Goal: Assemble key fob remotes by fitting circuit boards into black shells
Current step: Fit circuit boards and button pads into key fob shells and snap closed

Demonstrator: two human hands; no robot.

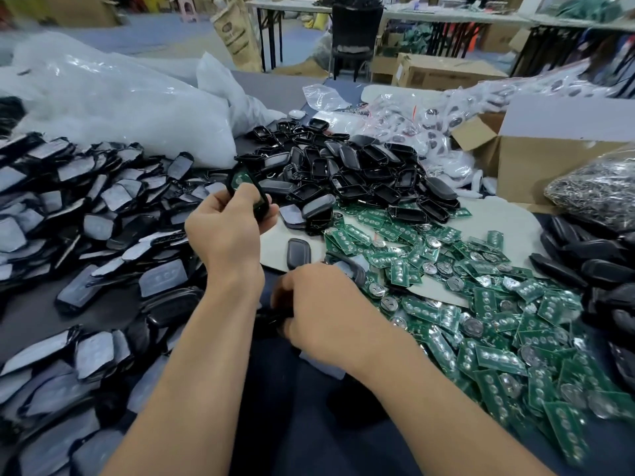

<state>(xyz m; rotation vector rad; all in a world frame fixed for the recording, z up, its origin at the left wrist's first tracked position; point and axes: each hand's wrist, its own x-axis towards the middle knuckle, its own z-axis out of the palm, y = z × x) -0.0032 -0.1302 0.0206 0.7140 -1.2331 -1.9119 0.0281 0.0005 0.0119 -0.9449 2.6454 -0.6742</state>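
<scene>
Left hand (225, 225) clasps glossy black shell (262, 198), green board (240, 178) inside; right hand (321, 310) grip unclear.

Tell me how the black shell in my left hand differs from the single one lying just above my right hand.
The held shell is raised and tilted in the left hand; the lone shell lies flat on a pale sheet. The held shell shows a green board inside; the lone shell shows only its smooth outer face. Both are black with rounded corners.
</scene>
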